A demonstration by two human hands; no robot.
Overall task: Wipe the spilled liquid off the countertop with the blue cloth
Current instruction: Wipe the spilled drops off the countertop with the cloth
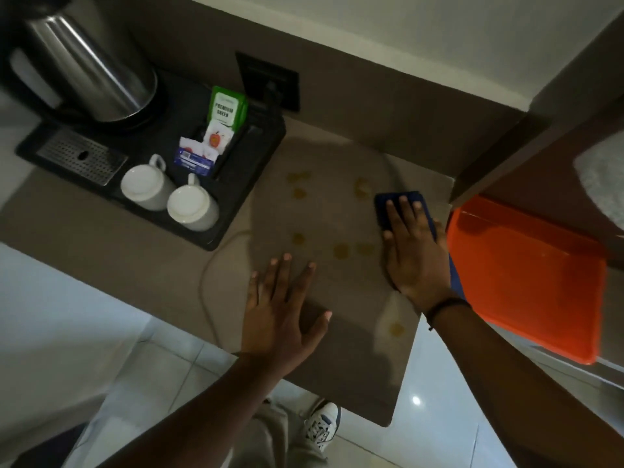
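The right hand lay flat on the blue cloth, its fingers extended and close together, pressing the cloth down onto the counter near the right edge. Part of the cloth showed beyond the fingertips on the far side, and a strip of blue showed along the right of the hand, beside an orange tray that stood just to the right of the counter. The left hand rested palm down on the near part of the counter, fingers spread, holding nothing.

Yellowish spilled liquid lay in separate drops between and beyond the hands: several to the far left of the cloth, some just left of the right hand, and one near the counter's near right edge. On the far left a black tray carried two upturned white cups, sachets and a steel kettle.
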